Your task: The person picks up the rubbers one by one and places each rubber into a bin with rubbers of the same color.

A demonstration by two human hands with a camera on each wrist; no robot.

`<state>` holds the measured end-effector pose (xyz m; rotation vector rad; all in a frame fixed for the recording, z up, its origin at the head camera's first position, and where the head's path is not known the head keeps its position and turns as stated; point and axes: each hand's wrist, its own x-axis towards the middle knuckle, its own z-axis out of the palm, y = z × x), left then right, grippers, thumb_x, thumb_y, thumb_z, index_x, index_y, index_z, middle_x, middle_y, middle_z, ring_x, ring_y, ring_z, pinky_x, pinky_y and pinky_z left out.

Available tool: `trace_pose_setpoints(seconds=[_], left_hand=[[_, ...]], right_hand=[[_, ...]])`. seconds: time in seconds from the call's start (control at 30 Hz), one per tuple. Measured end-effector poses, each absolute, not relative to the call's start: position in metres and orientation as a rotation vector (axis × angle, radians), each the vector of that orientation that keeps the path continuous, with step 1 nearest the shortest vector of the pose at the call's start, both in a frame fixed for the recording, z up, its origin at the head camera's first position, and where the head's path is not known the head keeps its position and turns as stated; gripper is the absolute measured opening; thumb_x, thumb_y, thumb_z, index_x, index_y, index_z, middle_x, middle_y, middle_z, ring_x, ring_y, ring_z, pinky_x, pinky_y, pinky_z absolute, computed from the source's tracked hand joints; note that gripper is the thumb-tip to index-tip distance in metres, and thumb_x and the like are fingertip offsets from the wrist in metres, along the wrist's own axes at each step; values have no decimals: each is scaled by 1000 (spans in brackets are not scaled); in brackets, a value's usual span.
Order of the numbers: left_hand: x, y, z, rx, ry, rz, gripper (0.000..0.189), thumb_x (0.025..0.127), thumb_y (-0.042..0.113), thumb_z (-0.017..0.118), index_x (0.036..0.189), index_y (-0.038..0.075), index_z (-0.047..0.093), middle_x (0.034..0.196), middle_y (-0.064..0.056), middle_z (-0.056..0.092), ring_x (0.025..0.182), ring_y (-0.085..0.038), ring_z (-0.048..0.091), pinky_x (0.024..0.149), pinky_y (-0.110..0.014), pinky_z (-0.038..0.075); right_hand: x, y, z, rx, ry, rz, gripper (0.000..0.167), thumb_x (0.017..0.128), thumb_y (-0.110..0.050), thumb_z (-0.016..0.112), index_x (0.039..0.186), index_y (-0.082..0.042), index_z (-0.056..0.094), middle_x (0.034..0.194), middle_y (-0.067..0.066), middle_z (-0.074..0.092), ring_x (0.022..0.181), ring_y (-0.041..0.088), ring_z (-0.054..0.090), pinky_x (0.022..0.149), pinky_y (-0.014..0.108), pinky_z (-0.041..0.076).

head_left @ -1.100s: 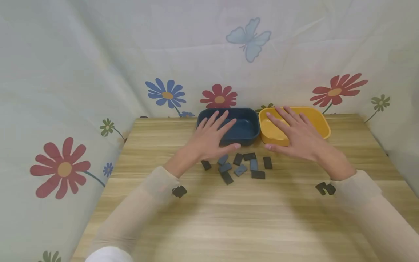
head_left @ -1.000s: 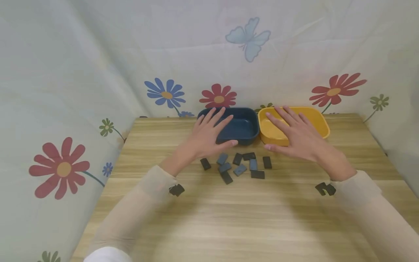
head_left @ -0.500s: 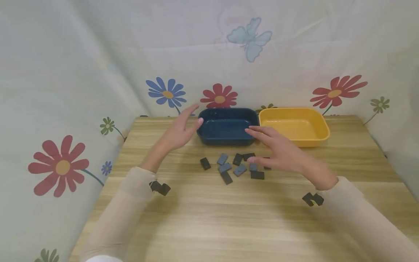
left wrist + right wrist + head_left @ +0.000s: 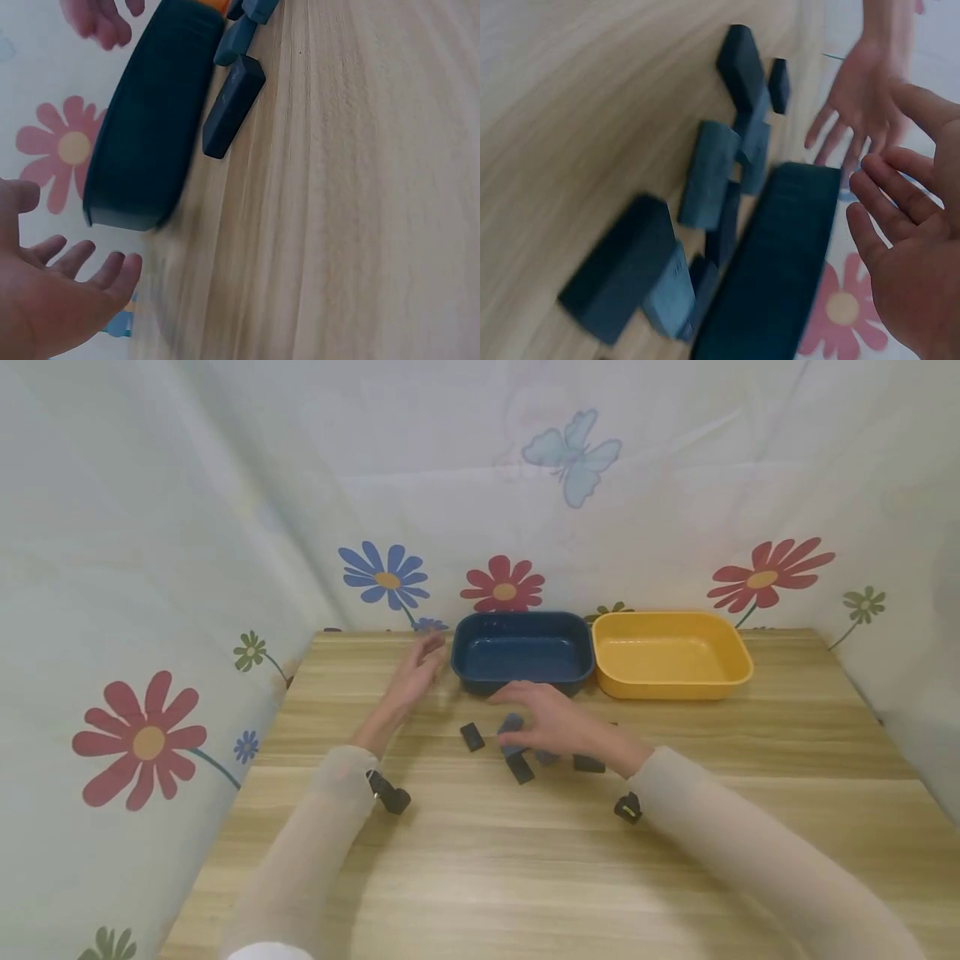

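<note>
My right hand (image 4: pixel 551 722) hovers over the small rectangular blocks, hiding several of them in the head view; a blue-grey block (image 4: pixel 512 724) shows by its thumb and fingertips. Its fingers are loosely bent with nothing between them, as the right wrist view confirms for that hand (image 4: pixel 922 262). Left of the pile lies a black block (image 4: pixel 472 737), and below it another black block (image 4: pixel 521 768). My left hand (image 4: pixel 414 677) is beside the left end of the dark blue container (image 4: pixel 522 686), fingers relaxed and holding nothing; the left wrist view shows a gap between it and the container.
A yellow container (image 4: pixel 671 690) stands against the blue one's right side at the table's back edge. Behind them hangs a white cloth with printed flowers (image 4: pixel 504 592). Small black devices (image 4: pixel 390 793) sit at both wrists above the wooden table (image 4: pixel 510 877).
My right hand has moved from over the yellow container leftward and nearer, to above the blocks. The left hand has withdrawn from over the blue container to its left side. Blocks look unmoved.
</note>
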<state>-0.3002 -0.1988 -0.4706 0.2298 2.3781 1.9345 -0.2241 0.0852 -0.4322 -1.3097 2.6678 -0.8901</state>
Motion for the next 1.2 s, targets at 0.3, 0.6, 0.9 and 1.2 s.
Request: trace_pose_setpoints(seconds=[0.3, 0.6, 0.9, 1.2], left_hand=[[-317, -184, -485, 27, 2050, 2181, 53, 112, 10, 48, 163, 1, 32, 165, -19, 40, 147, -37, 46, 120, -50, 46], [-325, -187, -491, -8, 1975, 2208, 53, 111, 9, 50, 163, 5, 36, 165, -17, 40, 149, -32, 45, 118, -44, 48], [-326, -192, -497, 16, 1893, 2249, 51, 108, 7, 56, 158, 7, 46, 161, -14, 47, 145, -32, 50, 117, -43, 50], [-328, -199, -508, 110, 1814, 2287, 49, 109, 5, 55, 158, 3, 46, 161, -15, 47, 144, -31, 50, 119, -41, 48]], right_hand=[[-240, 46, -451, -1286, 2582, -720, 57, 94, -26, 83, 142, -2, 64, 140, 11, 63, 133, 29, 58, 116, 45, 49], [-246, 36, -463, -1325, 2545, -620, 47, 96, -17, 81, 137, 0, 66, 136, 13, 63, 131, 30, 56, 116, 44, 47], [-244, 34, -471, -1323, 2585, -558, 40, 99, -15, 78, 137, -5, 68, 135, 9, 63, 128, 27, 56, 114, 40, 50], [-246, 36, -473, -1310, 2588, -556, 42, 98, -18, 79, 138, -9, 68, 138, 6, 63, 131, 26, 56, 114, 40, 50]])
